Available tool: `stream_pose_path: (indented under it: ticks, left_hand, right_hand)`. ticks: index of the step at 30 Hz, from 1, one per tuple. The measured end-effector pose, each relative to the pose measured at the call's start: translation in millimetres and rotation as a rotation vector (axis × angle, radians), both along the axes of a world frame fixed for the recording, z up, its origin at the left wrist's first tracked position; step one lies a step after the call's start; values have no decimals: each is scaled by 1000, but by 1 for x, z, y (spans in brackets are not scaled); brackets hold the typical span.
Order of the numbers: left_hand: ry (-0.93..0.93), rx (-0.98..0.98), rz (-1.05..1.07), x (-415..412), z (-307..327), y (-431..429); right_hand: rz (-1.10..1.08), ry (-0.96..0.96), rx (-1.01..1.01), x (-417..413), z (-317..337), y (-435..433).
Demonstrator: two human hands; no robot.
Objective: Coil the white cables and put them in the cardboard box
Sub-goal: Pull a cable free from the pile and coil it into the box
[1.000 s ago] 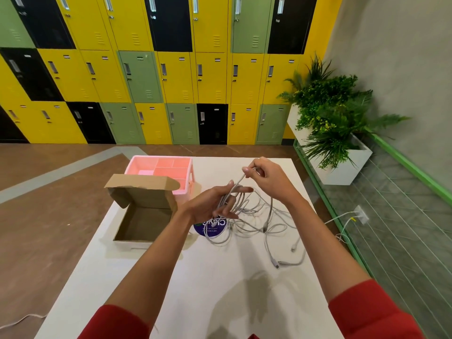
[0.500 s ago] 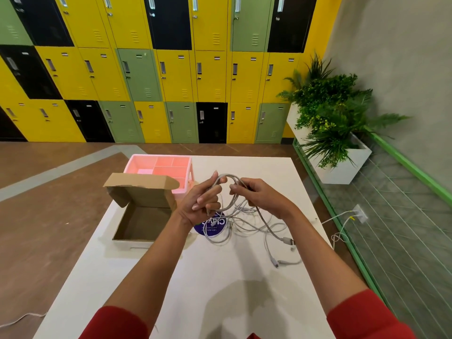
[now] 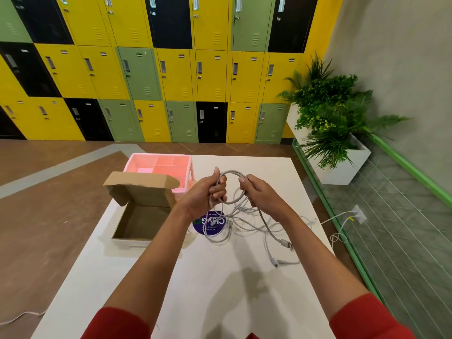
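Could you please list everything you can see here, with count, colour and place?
table: one, white, in front of the person
white cables: a tangle, number unclear, white; one loop held up, the rest trailing on the table
cardboard box: one, brown, open, table's left side
pink tray: one, pink, divided, behind the box
round sticker: one, dark blue, under the cables
lockers: many, yellow, green and black, back wall
planter: one, white, with green plants, right of the table
wall socket: one, white, low on the right
left hand: grips the loop
right hand: grips the loop
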State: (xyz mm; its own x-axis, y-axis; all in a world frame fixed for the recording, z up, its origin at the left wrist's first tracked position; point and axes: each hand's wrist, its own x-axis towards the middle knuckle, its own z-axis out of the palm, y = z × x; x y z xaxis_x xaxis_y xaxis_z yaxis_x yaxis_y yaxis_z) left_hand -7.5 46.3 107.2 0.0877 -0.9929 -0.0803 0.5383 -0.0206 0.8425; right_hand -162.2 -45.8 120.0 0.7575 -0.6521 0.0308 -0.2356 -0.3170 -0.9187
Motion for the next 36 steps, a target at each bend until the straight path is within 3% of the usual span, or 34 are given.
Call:
stream_pose_path:
  ticks: [5,13,23,31,33,36]
  left_hand:
    - [-114,74,251,-16,-5,-9]
    - [-38,100,444,-36,-14,-16]
    - [-279,95,467,-13,-2,-14]
    - [-282,87,451,1,-1,-10]
    - [-326,83,416,1,0,-7]
    - [-395,72,337,-3,-2,-3]
  right_hand:
    - [-178,-21,-85,6,-8,4]
    - [-288,-9,-158,15,-15,10]
    - [-115,-57,33,-2,-26,-2]
    - [178,177,49,-19,-26,-10]
    - [134,160,116,-20,-32,-15]
    - [-137,15,188,-15,-34,-23]
